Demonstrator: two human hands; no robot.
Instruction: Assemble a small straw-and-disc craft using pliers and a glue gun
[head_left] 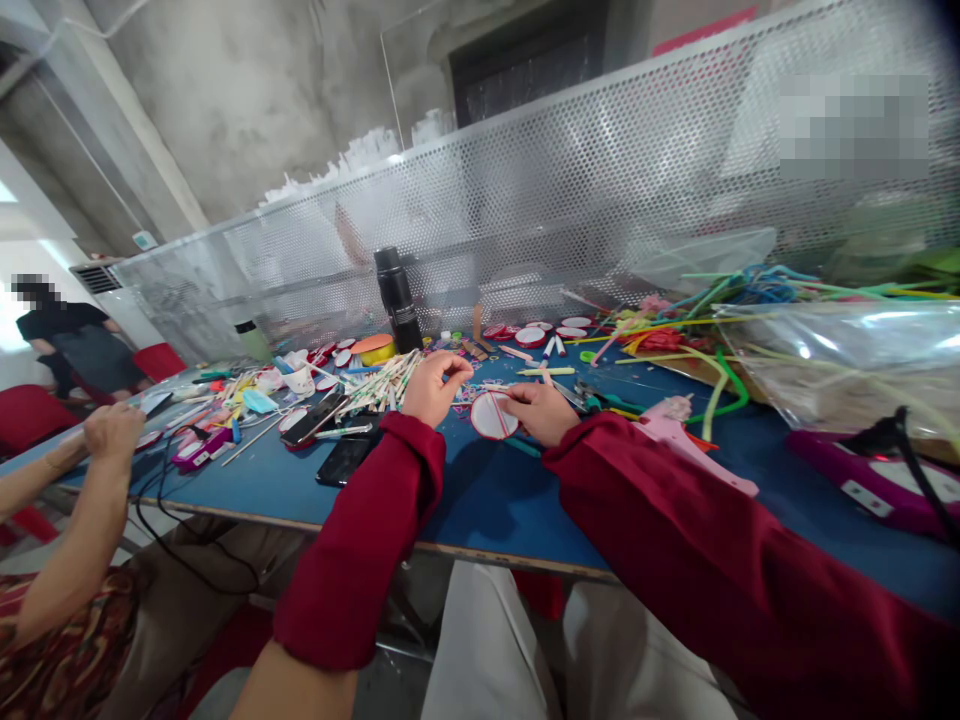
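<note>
My right hand (544, 408) pinches the edge of a small round white disc with a red rim (491, 416), its white face turned toward me. Thin pinkish-red lines cross that face. To the left of the disc, my left hand (437, 388) is raised with thumb and forefinger pressed together; anything between them is too small to make out. Beside that hand lies a heap of thin sticks (382, 385) with patterned colours. Two dark phones, one of them a black phone (345, 460), rest on the blue table (457, 510) at lower left.
A black bottle (400, 300) stands behind the sticks. More red-rimmed discs (531, 336) lie along the perforated metal screen (600, 190). On the right are a pink glue gun (679, 440), coloured fuzzy stems (720, 375) and a purple power strip (855, 485). A co-worker's arms (105, 470) reach in at left.
</note>
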